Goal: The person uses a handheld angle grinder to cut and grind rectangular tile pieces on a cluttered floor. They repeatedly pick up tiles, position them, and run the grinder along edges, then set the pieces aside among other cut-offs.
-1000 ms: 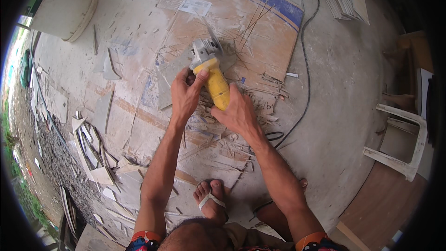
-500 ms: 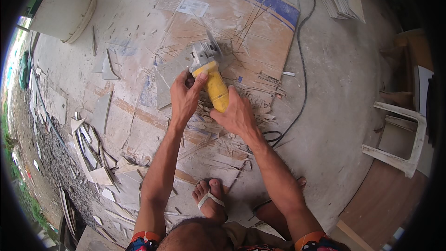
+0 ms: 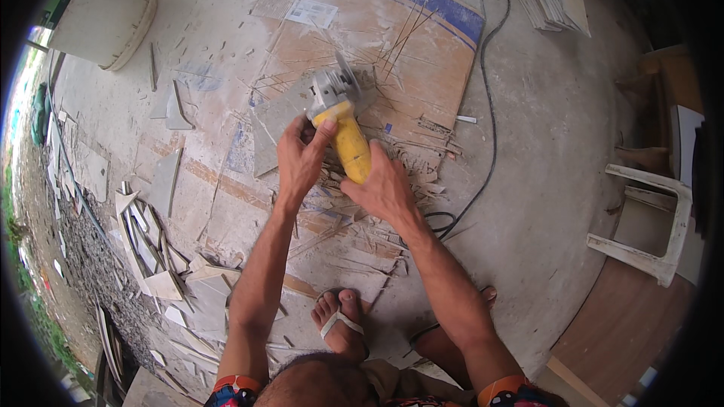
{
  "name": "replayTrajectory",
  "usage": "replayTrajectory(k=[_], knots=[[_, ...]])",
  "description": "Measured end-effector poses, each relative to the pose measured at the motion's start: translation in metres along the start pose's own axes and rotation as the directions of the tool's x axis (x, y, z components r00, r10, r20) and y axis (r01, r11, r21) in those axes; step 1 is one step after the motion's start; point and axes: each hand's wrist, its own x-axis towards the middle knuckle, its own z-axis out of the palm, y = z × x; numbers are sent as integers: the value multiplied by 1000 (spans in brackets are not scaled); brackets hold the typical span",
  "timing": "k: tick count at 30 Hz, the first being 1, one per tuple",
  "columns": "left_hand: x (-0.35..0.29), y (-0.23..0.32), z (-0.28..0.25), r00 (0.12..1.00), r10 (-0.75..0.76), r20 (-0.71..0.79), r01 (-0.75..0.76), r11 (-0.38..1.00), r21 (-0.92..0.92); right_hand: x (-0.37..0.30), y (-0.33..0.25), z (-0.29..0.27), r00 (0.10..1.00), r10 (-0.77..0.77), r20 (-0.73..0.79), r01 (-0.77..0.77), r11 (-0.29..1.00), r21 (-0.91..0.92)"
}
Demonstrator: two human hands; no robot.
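Both my hands grip a yellow angle grinder (image 3: 348, 139) with a grey metal head and a disc at its far end. My left hand (image 3: 302, 152) wraps round the front of the body, just behind the head, thumb on top. Round the rear of the yellow body closes my right hand (image 3: 383, 185). Under the grinder's head lies a grey tile (image 3: 273, 124), partly hidden by the tool and my left hand. The tile rests on a flattened cardboard sheet (image 3: 445, 68) with a blue stripe. Whether the disc touches the tile I cannot tell.
A black cord (image 3: 492, 105) runs along the right and loops near my right wrist. Broken tile pieces (image 3: 162, 283) heap at the left. Stacked tiles (image 3: 544, 0) lie at the far right, a white bucket (image 3: 102, 19) at the far left. A white stool (image 3: 667, 256) lies at the right.
The grinder and both hands keep nearly the same place. The view has shifted very slightly; nothing was taken hold of or let go.
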Motion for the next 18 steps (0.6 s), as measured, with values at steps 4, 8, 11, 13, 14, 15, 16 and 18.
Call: replayTrajectory(k=[4,8,11,13,14,15,16,18], knots=[[14,-8,-8,1000,-3,-9,4,995,99,14,-10,-1,1000,-4,8,4,1000,9],[17,5,-5,999,38,-26,-37,998,56,23,-9,2,1000,-10,9,10,1000,25],[13,-3,-8,1000,24,-3,-23,996,89,17,-12,-1,997,63,51,-66,996,57],[9,-5,-12,999,-3,41,-2,994,112,10,-9,-2,994,94,62,-98,993,60],[7,-1,-15,997,-21,75,11,992,124,8,-5,0,995,86,48,-89,995,48],[5,-2,-13,997,-18,76,10,993,114,6,-1,0,996,79,34,-80,996,35],[3,-2,-13,997,-17,71,9,994,106,5,-2,0,996,82,46,-84,996,43],[-1,-10,-5,1000,24,-6,-24,999,46,3,-3,0,994,89,69,-93,994,59]])
